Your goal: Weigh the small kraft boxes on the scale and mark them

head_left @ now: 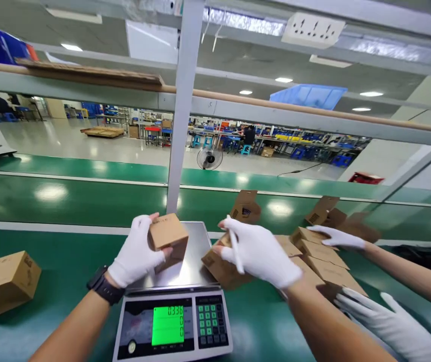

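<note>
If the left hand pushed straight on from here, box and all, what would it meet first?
Likely the pale upright post, which shows behind the cardboard box in the left hand; how far back it stands is unclear.

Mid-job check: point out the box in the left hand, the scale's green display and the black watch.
Box (169, 233) in the left hand (137, 254): head view, on its top face.
Green display (167, 327): head view, middle of the lit area.
Black watch (106, 288): head view, on its band.
</note>
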The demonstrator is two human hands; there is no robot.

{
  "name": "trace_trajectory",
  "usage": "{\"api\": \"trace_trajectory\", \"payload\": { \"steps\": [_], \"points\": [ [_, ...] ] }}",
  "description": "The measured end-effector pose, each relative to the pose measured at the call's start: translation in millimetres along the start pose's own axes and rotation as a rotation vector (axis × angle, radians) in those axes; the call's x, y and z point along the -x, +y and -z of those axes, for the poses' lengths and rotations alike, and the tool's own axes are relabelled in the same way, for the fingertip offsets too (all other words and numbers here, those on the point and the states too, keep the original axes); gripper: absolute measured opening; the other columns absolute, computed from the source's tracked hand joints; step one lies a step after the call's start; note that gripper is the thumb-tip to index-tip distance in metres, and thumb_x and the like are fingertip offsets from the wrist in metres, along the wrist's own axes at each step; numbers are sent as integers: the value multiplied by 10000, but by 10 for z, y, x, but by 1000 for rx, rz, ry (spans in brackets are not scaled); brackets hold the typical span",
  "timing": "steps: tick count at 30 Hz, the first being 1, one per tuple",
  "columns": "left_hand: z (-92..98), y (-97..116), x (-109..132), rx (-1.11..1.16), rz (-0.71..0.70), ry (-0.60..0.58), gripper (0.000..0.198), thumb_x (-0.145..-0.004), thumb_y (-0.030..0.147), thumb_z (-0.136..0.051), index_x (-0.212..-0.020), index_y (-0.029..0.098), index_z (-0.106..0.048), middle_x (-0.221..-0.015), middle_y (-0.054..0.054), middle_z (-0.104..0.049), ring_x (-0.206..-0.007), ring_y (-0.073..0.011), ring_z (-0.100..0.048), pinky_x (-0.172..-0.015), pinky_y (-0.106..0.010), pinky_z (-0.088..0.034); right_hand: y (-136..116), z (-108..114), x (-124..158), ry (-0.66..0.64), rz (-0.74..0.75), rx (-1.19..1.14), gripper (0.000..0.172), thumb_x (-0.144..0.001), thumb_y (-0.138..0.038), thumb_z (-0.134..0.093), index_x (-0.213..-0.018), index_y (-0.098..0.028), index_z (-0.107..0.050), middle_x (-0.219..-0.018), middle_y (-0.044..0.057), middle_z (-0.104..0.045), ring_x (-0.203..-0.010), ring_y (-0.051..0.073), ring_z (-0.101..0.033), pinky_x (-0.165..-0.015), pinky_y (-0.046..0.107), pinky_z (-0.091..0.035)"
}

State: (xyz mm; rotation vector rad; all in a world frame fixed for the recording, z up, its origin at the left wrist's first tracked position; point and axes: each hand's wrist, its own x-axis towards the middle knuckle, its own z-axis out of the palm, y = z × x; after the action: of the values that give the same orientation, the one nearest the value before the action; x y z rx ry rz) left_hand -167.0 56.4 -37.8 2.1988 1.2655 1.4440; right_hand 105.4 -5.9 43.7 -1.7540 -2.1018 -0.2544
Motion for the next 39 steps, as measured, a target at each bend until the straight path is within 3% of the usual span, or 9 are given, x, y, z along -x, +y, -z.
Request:
{"api": "trace_trajectory", "payload": {
  "steps": [3,5,8,11,13,19,28,39],
  "points": [
    [143,33,237,136,-19,-75,766,-687,358,-709,-1354,176,-378,-1319,-135,-423,-1248,-302,-459,-1122,-512,-385,-331,-130,-448,-111,81,36,413,-737,-392,-710,-1118,-235,-685,-764,42,-714,-765,274,-672,-655,318,-446],
    [150,63,353,210,11,-99,821,-690,337,-706,-1403,197,-323,-1412,-141,-374,-1318,-310,-407,-1159,-520,-332,-475,-242,-551,-29,170,-74,347,-776,-356,-673,-1090,-210,-701,-875,83,-724,-868,278,-663,-744,337,-467],
    [75,78,424,260,149,-45,1008,-614,352,-780,-1458,172,-260,-1489,-165,-304,-1385,-347,-321,-1191,-538,-261,-638,-346,-443,109,278,-472,274,-911,-358,-512,-1036,-204,-701,-946,80,-712,-944,238,-642,-843,334,-474],
    [-6,86,410,325,242,-9,1022,-572,309,-794,-1452,158,-297,-1448,-157,-380,-1339,-332,-400,-1169,-485,-325,-793,-396,-235,-70,254,-826,378,-963,-488,-432,-888,-202,-668,-780,33,-671,-769,197,-631,-698,294,-488],
    [-28,95,391,365,249,-1,977,-578,292,-783,-1438,180,-334,-1419,-132,-426,-1298,-311,-452,-1147,-453,-365,-884,-430,-167,-124,202,-897,411,-953,-544,-440,-801,-201,-610,-718,11,-626,-687,176,-594,-627,275,-457],
    [-15,99,395,391,234,8,936,-577,273,-798,-1408,207,-375,-1389,-106,-463,-1254,-295,-490,-1124,-447,-388,-1013,-527,-278,-37,160,-771,507,-972,-539,-384,-588,-216,-459,-639,8,-580,-656,169,-569,-667,290,-407],
    [-11,80,405,371,222,28,915,-571,239,-794,-1396,211,-401,-1371,-113,-485,-1234,-315,-508,-1099,-467,-412,-1076,-573,-306,-29,130,-718,499,-964,-522,-364,-576,-230,-478,-638,41,-634,-710,201,-636,-747,316,-450],
    [-35,73,400,343,221,14,905,-577,252,-793,-1389,217,-392,-1375,-95,-474,-1239,-292,-499,-1108,-448,-405,-1050,-623,-310,19,107,-694,465,-959,-517,-357,-605,-237,-467,-679,55,-647,-742,218,-626,-688,317,-428]
  ]
}}
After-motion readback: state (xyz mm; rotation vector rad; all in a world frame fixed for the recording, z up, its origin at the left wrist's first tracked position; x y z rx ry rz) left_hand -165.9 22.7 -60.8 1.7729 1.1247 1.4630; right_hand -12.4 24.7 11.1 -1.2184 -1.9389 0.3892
